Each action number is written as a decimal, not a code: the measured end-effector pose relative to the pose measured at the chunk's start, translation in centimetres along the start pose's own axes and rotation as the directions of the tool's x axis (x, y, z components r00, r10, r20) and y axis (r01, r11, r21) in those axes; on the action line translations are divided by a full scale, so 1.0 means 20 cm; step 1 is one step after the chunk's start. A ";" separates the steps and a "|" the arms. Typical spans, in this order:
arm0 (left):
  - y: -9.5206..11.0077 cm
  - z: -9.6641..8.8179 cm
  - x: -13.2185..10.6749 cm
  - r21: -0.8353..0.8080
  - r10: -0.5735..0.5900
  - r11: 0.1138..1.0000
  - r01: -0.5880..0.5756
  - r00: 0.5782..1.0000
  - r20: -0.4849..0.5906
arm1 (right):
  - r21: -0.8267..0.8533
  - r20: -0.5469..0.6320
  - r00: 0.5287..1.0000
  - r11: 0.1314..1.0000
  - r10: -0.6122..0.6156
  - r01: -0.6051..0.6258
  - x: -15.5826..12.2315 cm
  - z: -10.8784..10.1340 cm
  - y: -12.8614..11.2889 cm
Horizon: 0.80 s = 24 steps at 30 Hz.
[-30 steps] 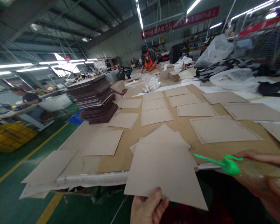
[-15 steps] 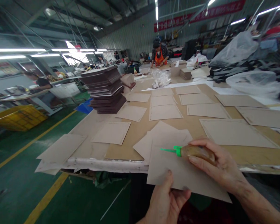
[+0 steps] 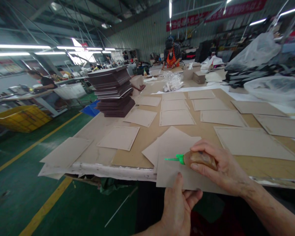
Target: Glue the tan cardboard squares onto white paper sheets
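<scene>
My left hand (image 3: 178,205) pinches the near edge of a beige cardboard sheet (image 3: 170,175), thumb on top and fingers underneath. The sheet juts over the table's front edge. In my right hand (image 3: 217,165) is a brownish glue bottle (image 3: 199,160) with a green cap and a thin green nozzle, pointing left just over the sheet. Whether the nozzle tip touches the sheet I cannot tell. More cardboard sheets (image 3: 149,150) lie fanned out beneath the held one.
Rows of beige sheets (image 3: 177,118) cover the table (image 3: 130,159). A tall stack of dark brown panels (image 3: 116,93) stands at left. Loose sheets (image 3: 66,150) overhang the left corner. Clear plastic bags (image 3: 270,87) lie at right. A person in an orange apron (image 3: 172,59) works across the table.
My right hand and the glue bottle have shifted left over the held sheet. The sheet's near edge has risen and sits more level. My left hand keeps its pinch.
</scene>
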<state>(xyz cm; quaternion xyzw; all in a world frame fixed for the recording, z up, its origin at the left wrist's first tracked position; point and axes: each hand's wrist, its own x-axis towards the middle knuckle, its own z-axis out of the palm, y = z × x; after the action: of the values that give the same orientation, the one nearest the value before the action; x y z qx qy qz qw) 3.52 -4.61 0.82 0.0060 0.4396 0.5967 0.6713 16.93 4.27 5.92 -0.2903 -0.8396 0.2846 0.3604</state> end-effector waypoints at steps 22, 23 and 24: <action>-0.01 -0.03 0.01 0.099 0.058 0.993 -0.068 0.994 0.093 | 0.020 0.332 0.942 0.999 -0.053 0.049 0.06 0.00 -0.13; -0.01 -0.03 0.01 0.106 0.045 0.993 -0.053 0.996 0.074 | -0.002 0.322 0.945 0.999 -0.049 0.052 0.07 0.00 -0.12; -0.01 -0.03 0.01 0.106 0.037 0.993 -0.043 0.998 0.059 | -0.028 0.310 0.950 0.998 -0.047 0.058 0.08 0.00 -0.11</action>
<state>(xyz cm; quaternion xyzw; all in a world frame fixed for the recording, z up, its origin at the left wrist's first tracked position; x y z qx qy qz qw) 3.34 -4.86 0.18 0.0678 0.4516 0.5853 0.6700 15.26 3.88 8.17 -0.2262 -0.8981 0.3015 0.2266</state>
